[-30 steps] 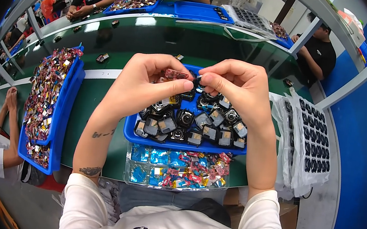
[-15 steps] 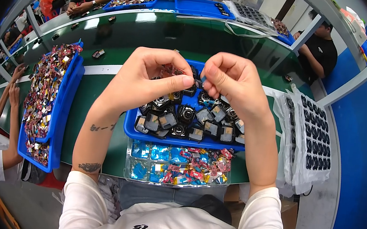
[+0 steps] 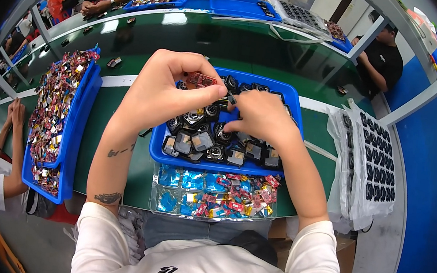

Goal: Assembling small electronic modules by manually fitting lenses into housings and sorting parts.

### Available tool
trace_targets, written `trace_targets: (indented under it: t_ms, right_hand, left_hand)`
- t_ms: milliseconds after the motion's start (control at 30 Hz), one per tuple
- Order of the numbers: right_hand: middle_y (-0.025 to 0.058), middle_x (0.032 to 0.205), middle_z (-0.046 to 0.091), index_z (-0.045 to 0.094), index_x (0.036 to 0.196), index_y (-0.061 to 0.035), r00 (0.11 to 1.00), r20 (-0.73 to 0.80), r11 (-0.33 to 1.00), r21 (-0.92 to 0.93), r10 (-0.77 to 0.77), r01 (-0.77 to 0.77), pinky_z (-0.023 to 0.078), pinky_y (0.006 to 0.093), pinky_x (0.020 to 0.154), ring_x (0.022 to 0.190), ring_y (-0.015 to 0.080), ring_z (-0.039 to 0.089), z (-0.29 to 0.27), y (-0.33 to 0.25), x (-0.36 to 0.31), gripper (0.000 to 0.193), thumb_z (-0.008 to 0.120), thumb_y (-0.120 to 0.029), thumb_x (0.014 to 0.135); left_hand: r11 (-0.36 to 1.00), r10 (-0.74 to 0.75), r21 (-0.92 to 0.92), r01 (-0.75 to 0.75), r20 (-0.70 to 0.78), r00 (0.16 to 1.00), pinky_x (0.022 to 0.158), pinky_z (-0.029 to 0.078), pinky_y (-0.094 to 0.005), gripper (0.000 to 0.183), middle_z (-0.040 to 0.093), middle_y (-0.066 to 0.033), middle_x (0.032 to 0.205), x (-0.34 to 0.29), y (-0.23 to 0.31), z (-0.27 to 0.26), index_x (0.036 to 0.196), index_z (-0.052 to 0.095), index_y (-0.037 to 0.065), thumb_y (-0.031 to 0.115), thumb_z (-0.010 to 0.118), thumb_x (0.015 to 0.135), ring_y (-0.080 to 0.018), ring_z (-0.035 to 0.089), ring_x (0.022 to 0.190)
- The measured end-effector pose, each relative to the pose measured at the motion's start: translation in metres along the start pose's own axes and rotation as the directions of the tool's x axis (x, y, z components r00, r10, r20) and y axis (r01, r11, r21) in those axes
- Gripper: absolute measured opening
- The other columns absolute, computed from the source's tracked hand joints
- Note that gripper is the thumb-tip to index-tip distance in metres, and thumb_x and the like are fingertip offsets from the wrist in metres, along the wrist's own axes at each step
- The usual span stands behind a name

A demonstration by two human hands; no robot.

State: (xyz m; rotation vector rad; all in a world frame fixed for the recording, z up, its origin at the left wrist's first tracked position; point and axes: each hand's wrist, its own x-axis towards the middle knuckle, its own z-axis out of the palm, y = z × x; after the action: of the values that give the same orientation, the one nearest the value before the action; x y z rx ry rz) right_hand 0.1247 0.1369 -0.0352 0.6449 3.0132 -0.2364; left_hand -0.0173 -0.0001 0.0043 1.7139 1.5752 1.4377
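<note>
My left hand (image 3: pixel 173 85) is closed in a pinch, with a small red circuit board (image 3: pixel 201 80) inside its curled fingers. A small dark piece (image 3: pixel 231 99) sticks out at its fingertips. My right hand (image 3: pixel 264 115) is palm down over the blue tray (image 3: pixel 157 148), thumb apart from the fingers. Its fingertips are partly hidden, and nothing shows in it. Black watch-like cases (image 3: pixel 215 152), some with round centres and some with grey backs, lie jumbled in the tray beneath both hands. Against the tray's near side is a clear compartment tray (image 3: pixel 154 204) holding blue film pieces and red boards.
At the left stands a blue bin (image 3: pixel 88 105) heaped with red boards and small parts. White-wrapped black trays (image 3: pixel 375 160) stand at the right. Loose parts (image 3: pixel 114 62) lie on the green conveyor (image 3: pixel 213 39). Co-workers sit across and at both sides.
My right hand has left the raised pinch beside my left hand and come down over the cases, its thumb now spread. My left hand stays up, and the red board in it shows more.
</note>
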Motion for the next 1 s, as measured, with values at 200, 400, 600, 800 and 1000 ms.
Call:
trace_targets:
  t_ms: [200,400,600,800,1000]
  right_hand:
    - [0.0090,0.081,0.061,0.060,0.075,-0.0062,0.968,-0.097,0.972,0.001,-0.232,0.233,0.048,0.0380,0.072,0.085,0.0266,0.060,0.021,0.002,0.005,0.035,0.080,-0.030,0.060]
    - [0.0027,0.069,0.057,0.047,0.066,-0.0061,0.934,-0.273,0.704,0.616,-0.230,0.353,0.044,0.0307,0.059,0.064,0.0173,0.058,0.015,0.011,0.017,0.035,0.078,-0.022,0.067]
    - [0.0019,0.074,0.056,0.057,0.083,-0.0037,0.983,-0.180,-0.008,0.984,-0.040,0.180,0.051,0.0227,0.059,0.067,0.0090,0.060,-0.013,0.002,0.000,0.024,0.076,-0.017,0.076]
    - [0.0075,0.100,0.056,0.053,0.109,0.0021,0.898,-0.428,0.013,0.903,0.101,0.429,0.057,0.0277,0.072,0.085,0.0141,0.063,-0.008,-0.005,-0.001,0.032,0.067,0.000,0.080]
    - [0.0109,0.101,0.061,0.057,0.112,0.0037,0.894,-0.438,0.048,0.899,0.095,0.435,0.057,0.0285,0.074,0.088,0.0149,0.064,-0.010,-0.008,-0.005,0.032,0.065,0.001,0.081]
  left_hand:
    - [1.000,-0.004,-0.027,0.004,-0.004,1.000,0.058,0.041,-0.0202,0.009,0.057,-0.0011,0.073,0.000,0.000,-0.004,0.077,0.064,-0.003,0.004,0.069,0.079,-0.0053,0.052,0.068]
    - [0.992,0.111,-0.044,-0.118,-0.137,0.984,0.061,0.044,-0.0205,0.012,0.062,-0.0041,0.081,0.002,-0.008,-0.005,0.077,0.064,-0.003,0.008,0.067,0.080,-0.0056,0.055,0.070]
    - [0.992,0.048,-0.103,-0.071,-0.209,0.977,0.067,0.048,-0.0211,0.012,0.064,-0.0098,0.095,0.003,-0.008,-0.001,0.078,0.065,-0.004,0.008,0.066,0.081,-0.0080,0.059,0.075]
    - [0.997,0.040,-0.055,-0.057,-0.278,0.960,0.067,0.048,-0.0229,0.010,0.067,-0.0110,0.101,0.005,-0.014,0.009,0.076,0.068,-0.001,0.009,0.067,0.078,-0.0093,0.060,0.080]
    - [0.973,0.175,0.204,-0.109,-0.341,0.923,0.084,0.045,-0.0319,0.009,0.068,-0.0105,0.104,0.004,-0.016,0.021,0.075,0.069,0.002,0.011,0.069,0.075,-0.0200,0.059,0.097]
